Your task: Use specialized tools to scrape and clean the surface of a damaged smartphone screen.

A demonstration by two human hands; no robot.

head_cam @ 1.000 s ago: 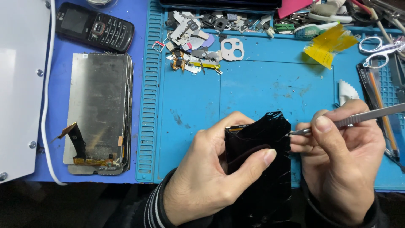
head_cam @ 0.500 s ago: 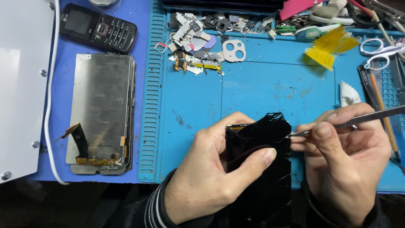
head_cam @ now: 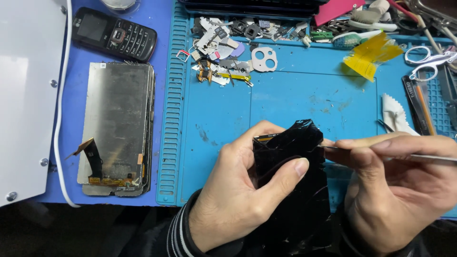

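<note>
Holding, over the blue work mat point(head_cam: 285, 100): one black screen panel point(head_cam: 295, 181), shattered and crumpled along its upper edge, above the mat's near edge. Our left hand point(head_cam: 238, 195) pinches it, thumb on the face, fingers curled behind. Our right hand point(head_cam: 395, 190) grips slim metal tweezers point(head_cam: 428, 156), tip at the panel's right edge; we think it touches there, though the view is poor. Left of the mat: a stripped display backing point(head_cam: 116, 126) with loose flex cable, and a black keypad phone point(head_cam: 114, 34). At the mat's far edge: small removed parts point(head_cam: 223, 57), yellow tape point(head_cam: 369, 56), scissors point(head_cam: 431, 59). Progress, as we judge it: panel already off its frame; picking at its edge unfinished.
</note>
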